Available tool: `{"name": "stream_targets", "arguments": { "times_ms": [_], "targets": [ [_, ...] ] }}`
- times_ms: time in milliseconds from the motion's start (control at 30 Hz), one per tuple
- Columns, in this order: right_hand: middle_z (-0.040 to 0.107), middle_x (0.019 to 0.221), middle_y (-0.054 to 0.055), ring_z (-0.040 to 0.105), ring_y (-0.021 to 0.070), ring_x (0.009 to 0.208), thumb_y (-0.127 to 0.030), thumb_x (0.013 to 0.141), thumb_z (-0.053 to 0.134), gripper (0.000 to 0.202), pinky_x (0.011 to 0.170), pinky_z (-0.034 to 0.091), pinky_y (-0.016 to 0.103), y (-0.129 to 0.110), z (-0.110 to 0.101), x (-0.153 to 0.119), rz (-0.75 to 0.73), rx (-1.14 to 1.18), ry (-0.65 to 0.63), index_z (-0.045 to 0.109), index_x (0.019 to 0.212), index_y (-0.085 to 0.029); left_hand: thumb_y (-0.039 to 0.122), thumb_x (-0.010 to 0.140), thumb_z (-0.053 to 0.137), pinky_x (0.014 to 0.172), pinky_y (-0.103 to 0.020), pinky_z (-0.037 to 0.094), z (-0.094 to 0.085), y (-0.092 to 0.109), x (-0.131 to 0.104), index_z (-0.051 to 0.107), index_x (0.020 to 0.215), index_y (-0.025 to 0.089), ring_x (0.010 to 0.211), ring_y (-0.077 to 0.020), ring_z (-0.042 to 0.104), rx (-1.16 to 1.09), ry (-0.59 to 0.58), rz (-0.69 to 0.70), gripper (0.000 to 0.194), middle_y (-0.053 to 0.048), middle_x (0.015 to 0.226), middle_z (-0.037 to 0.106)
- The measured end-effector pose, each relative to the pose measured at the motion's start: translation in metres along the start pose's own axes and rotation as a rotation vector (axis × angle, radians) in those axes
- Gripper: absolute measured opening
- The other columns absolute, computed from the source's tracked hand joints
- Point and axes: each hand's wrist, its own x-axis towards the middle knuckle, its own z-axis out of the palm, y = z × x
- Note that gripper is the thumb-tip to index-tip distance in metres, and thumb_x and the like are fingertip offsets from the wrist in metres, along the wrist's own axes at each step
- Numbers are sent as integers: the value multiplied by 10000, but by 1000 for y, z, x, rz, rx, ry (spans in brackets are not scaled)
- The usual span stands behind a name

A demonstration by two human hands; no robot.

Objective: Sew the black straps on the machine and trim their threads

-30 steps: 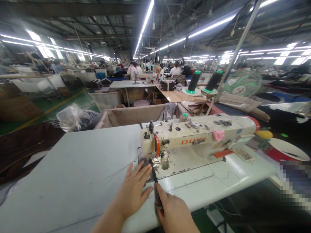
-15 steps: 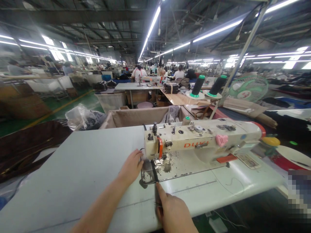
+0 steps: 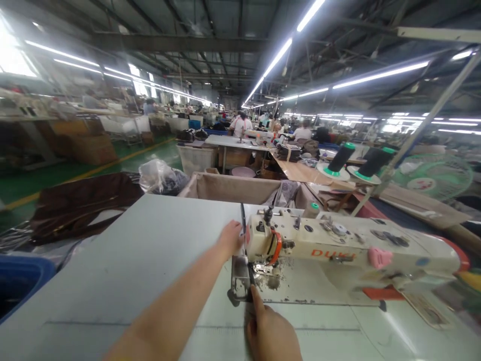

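While outstretched, left hand behind needle.

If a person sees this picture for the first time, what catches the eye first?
The cream sewing machine on the pale table stands out, right of centre. The left hand reaches to the machine's needle end, and the right hand points a finger at the metal plate below it. Behind, two dark thread cones and long ceiling lights draw the eye into the hall.

The sewing machine stands on the bench, right of centre. Two thread cones stand behind it; a cloth bin lies beyond the bench.
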Motion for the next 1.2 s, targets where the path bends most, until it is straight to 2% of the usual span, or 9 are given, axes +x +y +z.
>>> {"name": "stream_targets", "arguments": {
  "times_ms": [200,333,433,567,733,800,900,1033,1200],
  "targets": [
    [868,986,161,848,346,860,-84,995,468,658,734,662,431,7,15,10,-8,-58,48,482,1647,-166,273,946,802,1262,-639,353,5,8,21,733,1203,158,1486,-348,516,-118,-10,-201,290,-138,1435,674],
    [871,971,153,855,330,845,-75,997,476,646,738,664,406,9,26,12,22,-87,107,509,1634,-181,333,989,771,1211,-592,434,-1,12,31,752,1075,177,1364,-301,612,-299,-11,-239,179,-94,1320,724],
    [869,1012,151,852,331,856,-98,992,513,627,734,669,405,10,30,9,18,-69,139,536,1614,-176,381,1017,732,1122,-535,517,-10,13,30,742,989,154,1237,-295,676,-485,22,-286,229,-58,1183,746],
    [838,1149,143,841,319,922,-208,1055,510,513,768,669,390,14,27,1,14,27,199,587,1562,-206,411,991,752,956,-451,601,-29,14,17,674,917,164,951,-217,729,-798,87,-389,269,-35,955,728],
    [716,1259,189,758,315,1117,-246,1065,472,416,990,632,431,22,26,0,-59,307,356,673,1417,-152,498,976,696,870,-396,627,-62,18,-19,595,939,193,763,-172,706,-1116,207,-453,324,-11,810,644],
    [678,1275,206,712,314,1173,-227,1049,446,422,1078,591,462,22,28,3,-106,456,420,682,1384,-127,563,970,671,809,-391,631,-72,21,-42,619,1033,182,677,-156,671,-1167,241,-478,389,7,785,620],
    [660,1252,217,675,325,1178,-245,1033,430,395,1088,566,497,13,23,9,-132,623,455,724,1265,-117,655,899,721,738,-385,628,-78,28,-81,655,1139,160,608,-153,641,-1181,258,-516,554,31,746,602],
    [709,1159,174,682,309,1085,-292,1000,479,338,1004,554,466,-10,-6,10,-169,743,306,733,1181,-161,713,820,768,757,-388,638,-70,35,-131,680,1210,177,660,-185,691,-1106,243,-546,669,36,772,630],
    [773,1047,110,711,299,973,-486,1029,452,396,881,507,422,-30,-31,17,-95,787,123,687,1186,-208,693,878,700,777,-411,637,-57,33,-176,658,1345,186,708,-237,743,-901,200,-583,690,-3,831,717]
  ]
}}
